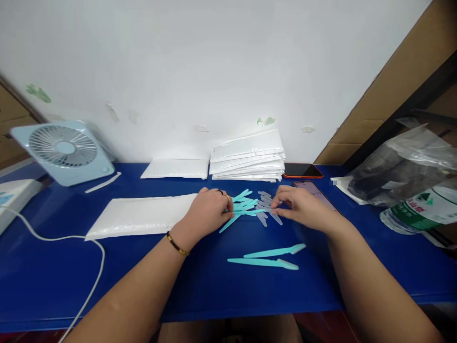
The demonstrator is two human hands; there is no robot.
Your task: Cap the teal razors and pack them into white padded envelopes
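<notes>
My left hand (210, 208) is closed at the near left of a pile of turquoise eyebrow razors (243, 202), its thumb and finger pinched on the handle of one razor (250, 213). That razor points right, toward my right hand (296, 205). The right fingers are pinched at a small clear blade cap (268, 209), close to the razor's tip; whether the two touch is hard to see. Several loose clear caps (262, 219) lie between the hands. Nearer to me, two razors (262, 262) with pale caps over their blades lie side by side on the blue table (200, 290).
A white padded envelope (135, 216) lies left of my left hand. Behind stand a stack of envelopes (246, 157) and another envelope (174, 168). Two phones (303, 170) lie back right. A fan (66, 148) and white cable (102, 267) are left; a large bottle (421, 209) is right.
</notes>
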